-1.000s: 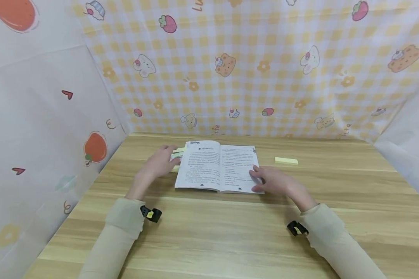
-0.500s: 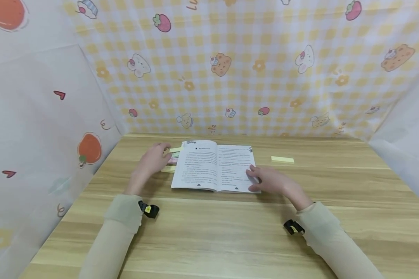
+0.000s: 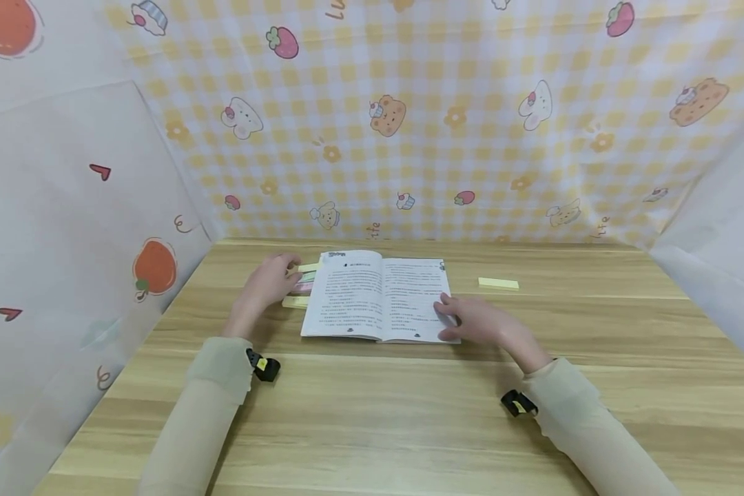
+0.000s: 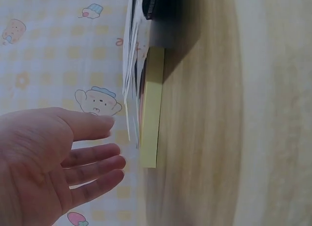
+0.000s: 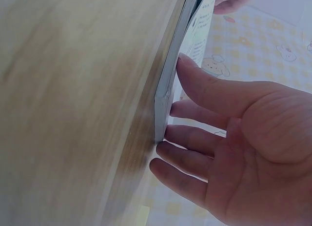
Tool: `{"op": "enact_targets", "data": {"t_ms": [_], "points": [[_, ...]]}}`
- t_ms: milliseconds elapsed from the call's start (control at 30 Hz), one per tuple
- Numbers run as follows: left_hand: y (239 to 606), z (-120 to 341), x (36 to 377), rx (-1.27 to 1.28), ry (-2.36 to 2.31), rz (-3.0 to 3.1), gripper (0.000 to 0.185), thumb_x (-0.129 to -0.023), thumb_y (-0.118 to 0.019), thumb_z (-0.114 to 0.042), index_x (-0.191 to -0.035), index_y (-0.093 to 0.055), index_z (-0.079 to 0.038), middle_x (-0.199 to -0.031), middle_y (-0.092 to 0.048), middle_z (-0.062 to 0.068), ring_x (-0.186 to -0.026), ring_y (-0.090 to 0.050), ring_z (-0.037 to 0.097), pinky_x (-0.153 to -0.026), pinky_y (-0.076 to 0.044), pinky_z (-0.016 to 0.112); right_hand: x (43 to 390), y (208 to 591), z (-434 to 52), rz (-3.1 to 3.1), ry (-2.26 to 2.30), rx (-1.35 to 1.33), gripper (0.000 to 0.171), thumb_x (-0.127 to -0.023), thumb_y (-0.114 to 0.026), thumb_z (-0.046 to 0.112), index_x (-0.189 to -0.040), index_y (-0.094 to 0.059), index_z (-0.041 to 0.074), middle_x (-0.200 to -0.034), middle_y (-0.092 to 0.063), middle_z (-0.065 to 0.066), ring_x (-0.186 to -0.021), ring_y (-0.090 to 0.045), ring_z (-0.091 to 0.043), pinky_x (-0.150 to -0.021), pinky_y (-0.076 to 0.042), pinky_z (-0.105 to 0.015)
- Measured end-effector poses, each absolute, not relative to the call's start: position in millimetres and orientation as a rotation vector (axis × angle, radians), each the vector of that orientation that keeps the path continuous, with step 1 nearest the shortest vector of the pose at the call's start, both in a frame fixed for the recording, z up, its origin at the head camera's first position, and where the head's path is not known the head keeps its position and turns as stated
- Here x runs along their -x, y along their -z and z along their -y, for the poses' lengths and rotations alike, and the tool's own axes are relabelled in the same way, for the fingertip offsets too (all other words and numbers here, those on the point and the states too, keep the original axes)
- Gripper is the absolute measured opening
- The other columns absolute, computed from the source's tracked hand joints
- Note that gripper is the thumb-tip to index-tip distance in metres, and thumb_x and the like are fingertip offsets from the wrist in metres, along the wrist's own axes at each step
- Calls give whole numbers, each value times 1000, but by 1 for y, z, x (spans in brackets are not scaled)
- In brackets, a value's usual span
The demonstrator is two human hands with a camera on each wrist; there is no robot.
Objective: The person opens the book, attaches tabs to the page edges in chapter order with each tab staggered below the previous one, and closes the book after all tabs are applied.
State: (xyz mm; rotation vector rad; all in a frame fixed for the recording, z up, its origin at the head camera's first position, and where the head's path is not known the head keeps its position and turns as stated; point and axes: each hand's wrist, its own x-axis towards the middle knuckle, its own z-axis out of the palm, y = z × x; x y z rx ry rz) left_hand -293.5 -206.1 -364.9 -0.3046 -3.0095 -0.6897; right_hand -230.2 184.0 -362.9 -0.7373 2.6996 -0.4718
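An open book (image 3: 350, 296) with printed pages lies on the wooden table. Yellow, green and pink paper strips (image 3: 295, 302) stick out past its left edge. My left hand (image 3: 271, 280) is just left of these strips, fingers loose. In the left wrist view its fingertips hang apart from a yellow strip (image 4: 152, 113), and the palm holds nothing. My right hand (image 3: 480, 320) rests at the book's right edge. Its thumb (image 5: 187, 70) presses on the page, while the other fingers (image 5: 190, 138) lie fairly straight along the book's side.
A yellow sticky-note pad (image 3: 498, 283) lies on the table right of the book. Behind stands a checked, patterned cloth (image 3: 421, 158), with a white patterned sheet (image 3: 68, 241) along the left side. Each wrist wears a small black camera (image 3: 266, 368).
My left hand has drawn back to the left from the strips, and the pink one now shows. My right hand stays on the book. The head view has shifted slightly.
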Motion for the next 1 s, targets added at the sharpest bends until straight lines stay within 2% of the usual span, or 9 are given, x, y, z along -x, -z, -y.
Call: {"op": "enact_targets", "data": {"t_ms": [367,1000], "points": [[375,214,304,345,695,3015,29,-99,-62,-14,-123,-64,3,-115,-64,23,-104,-61,37,-88,-50,53,232,366,-184,-2702,455,721,65,-96,-69,26,-149,-44,-3,-157,-30,-26,-144,-31,-45,-115,-29,-55],[377,221,312,337,680,3049,27,-98,-66,-15,-117,-68,4,-107,-69,18,-95,-61,31,-86,-49,48,232,365,-185,-2698,483,707,65,-96,-70,25,-149,-44,-3,-158,-30,-26,-144,-30,-45,-115,-30,-55]]}}
